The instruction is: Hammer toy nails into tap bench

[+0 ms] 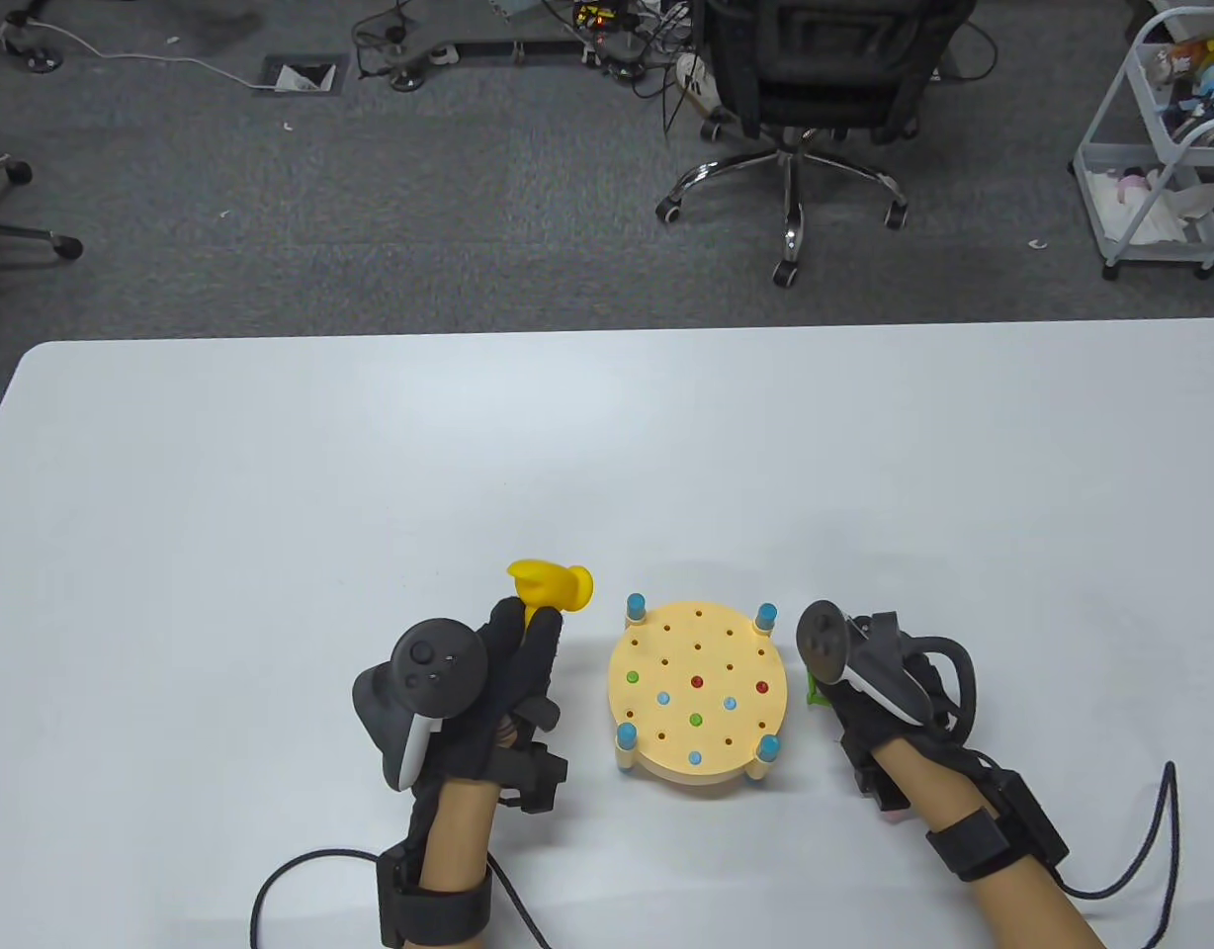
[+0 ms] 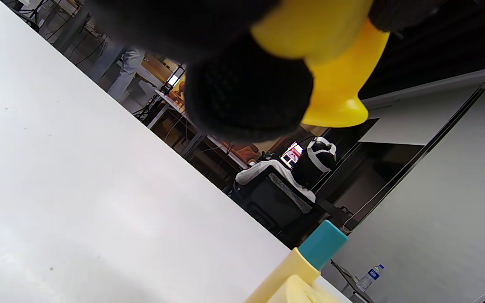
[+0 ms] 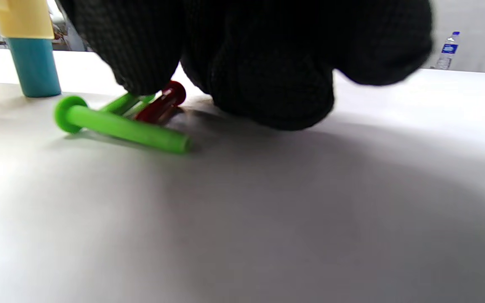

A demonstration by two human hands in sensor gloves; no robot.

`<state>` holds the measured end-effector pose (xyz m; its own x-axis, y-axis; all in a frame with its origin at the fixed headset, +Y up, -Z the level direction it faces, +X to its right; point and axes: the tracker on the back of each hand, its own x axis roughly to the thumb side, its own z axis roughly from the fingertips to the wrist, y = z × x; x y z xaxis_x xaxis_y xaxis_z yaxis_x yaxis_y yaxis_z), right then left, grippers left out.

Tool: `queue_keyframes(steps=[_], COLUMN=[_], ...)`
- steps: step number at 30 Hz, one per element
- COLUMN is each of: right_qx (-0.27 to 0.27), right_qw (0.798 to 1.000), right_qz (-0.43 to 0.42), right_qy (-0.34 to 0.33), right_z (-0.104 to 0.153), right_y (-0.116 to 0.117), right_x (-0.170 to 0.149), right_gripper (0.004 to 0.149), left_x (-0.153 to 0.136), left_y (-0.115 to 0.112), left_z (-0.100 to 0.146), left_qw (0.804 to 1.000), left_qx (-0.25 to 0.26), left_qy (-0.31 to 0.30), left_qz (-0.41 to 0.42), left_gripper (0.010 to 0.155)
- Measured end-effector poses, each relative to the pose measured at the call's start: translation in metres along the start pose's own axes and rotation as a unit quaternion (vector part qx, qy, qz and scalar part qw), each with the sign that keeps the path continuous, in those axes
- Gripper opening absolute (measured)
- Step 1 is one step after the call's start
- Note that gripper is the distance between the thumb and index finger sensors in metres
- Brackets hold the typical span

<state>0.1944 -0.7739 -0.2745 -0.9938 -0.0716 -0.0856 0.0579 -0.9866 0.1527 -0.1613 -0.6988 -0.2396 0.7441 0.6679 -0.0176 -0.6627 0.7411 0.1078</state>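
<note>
The round yellow tap bench (image 1: 697, 692) stands on blue legs on the table, with several green, red and blue nails set in its holes. My left hand (image 1: 528, 618) grips the yellow toy hammer (image 1: 553, 583) just left of the bench; in the left wrist view the fingers (image 2: 246, 97) wrap the hammer (image 2: 335, 84). My right hand (image 1: 829, 692) rests fingers-down on the table right of the bench. In the right wrist view its fingertips (image 3: 141, 63) touch a green nail (image 3: 126, 102) and a red nail (image 3: 162, 101). Another green nail (image 3: 120, 126) lies free beside them.
The white table (image 1: 370, 494) stretches wide behind and to the left of the bench. A bench leg (image 3: 34, 67) stands close to the loose nails. An office chair (image 1: 815, 99) and a cart (image 1: 1161, 148) stand on the floor beyond the table.
</note>
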Motion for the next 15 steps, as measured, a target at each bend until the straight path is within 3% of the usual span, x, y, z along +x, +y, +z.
queue_keyframes(steps=[15], right_qx=[0.009], right_qw=[1.000], right_qz=[0.001], right_qy=[0.023], right_z=[0.0017], right_y=[0.0026], right_x=[-0.0011], right_gripper=[0.049], left_x=[0.0011], left_y=[-0.0014], left_z=[-0.0002], left_qw=[1.000], left_qx=[-0.006], left_qy=[-0.002], left_qz=[-0.005], left_gripper=[0.063])
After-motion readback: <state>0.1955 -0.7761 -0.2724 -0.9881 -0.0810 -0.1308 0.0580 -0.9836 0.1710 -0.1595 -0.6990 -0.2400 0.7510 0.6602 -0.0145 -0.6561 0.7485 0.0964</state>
